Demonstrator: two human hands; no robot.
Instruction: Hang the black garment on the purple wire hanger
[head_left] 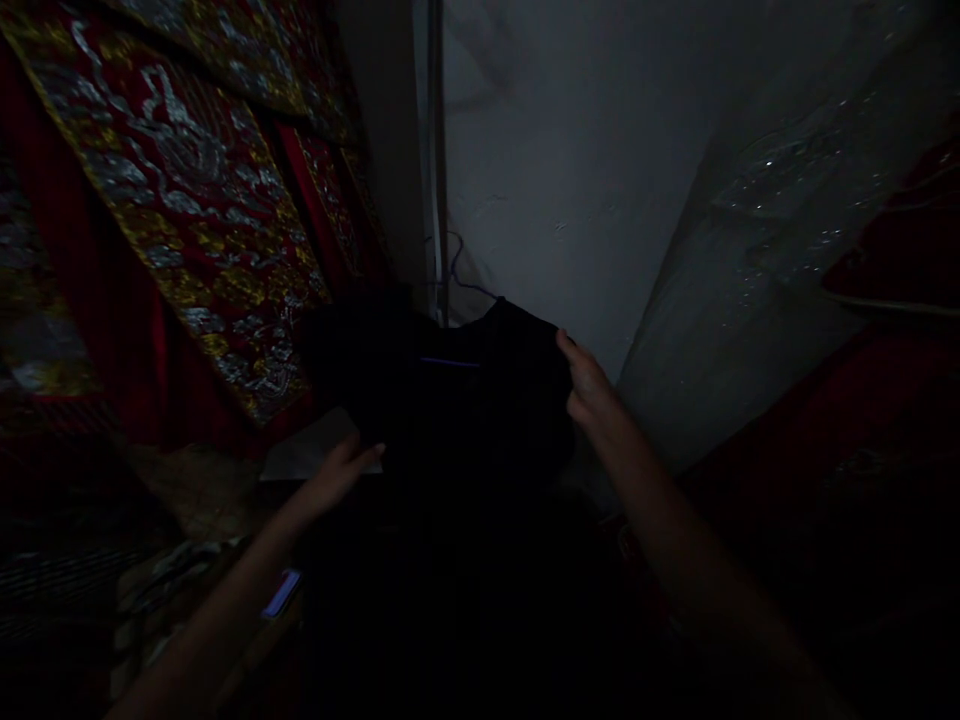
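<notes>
A black garment (465, 430), probably a top with a wide neckline, hangs in the middle of the head view on a thin bluish wire hanger (474, 288). Part of the hanger shows as a bluish line inside the neck opening. My right hand (589, 385) grips the garment's right shoulder edge between thumb and fingers. At its left side, lower down, my left hand (345, 468) is closed on the dark cloth, thumb toward the middle. Deep shadow hides the garment's lower part and its folds.
Red embroidered hangings (202, 200) with gold and silver patterns fill the left. A narrow upright pole (436, 150) stands against the pale wall (570, 150). Shiny clear plastic sheeting (780, 210) covers something at right. A small lit screen (281, 593) glows at lower left.
</notes>
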